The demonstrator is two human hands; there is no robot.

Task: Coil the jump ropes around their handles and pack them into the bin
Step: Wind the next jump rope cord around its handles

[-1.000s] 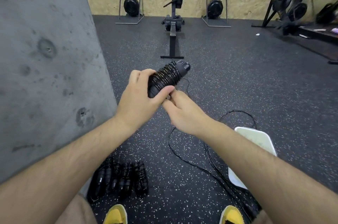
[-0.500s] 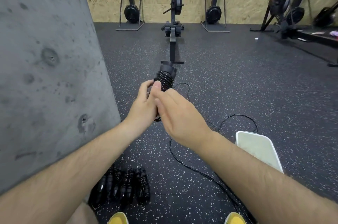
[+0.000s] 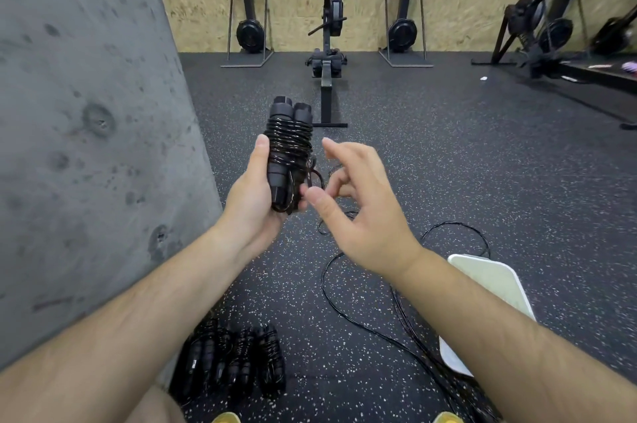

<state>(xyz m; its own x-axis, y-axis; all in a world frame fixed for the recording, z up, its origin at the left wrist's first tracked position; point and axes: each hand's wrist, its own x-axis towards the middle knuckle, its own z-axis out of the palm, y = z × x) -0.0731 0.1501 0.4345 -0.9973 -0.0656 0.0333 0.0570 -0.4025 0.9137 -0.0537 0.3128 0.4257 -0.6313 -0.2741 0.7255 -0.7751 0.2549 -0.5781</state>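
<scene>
coiled jump rope (image 3: 289,150) re-oriented: a second ago it lay tilted to the right, now it stands near upright with both handle caps (image 3: 292,109) showing side by side; left hand (image 3: 250,205) has turned from back-up to palm-up beneath it, thumb along its left side; right hand (image 3: 365,215) has come off it and sits just to its right, fingers loosely spread

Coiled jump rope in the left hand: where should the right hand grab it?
Across the wound band of the coiled jump rope, from its right. The left hand holds the bare lower handles and left side; pinching the wraps likely keeps them tight.
</scene>
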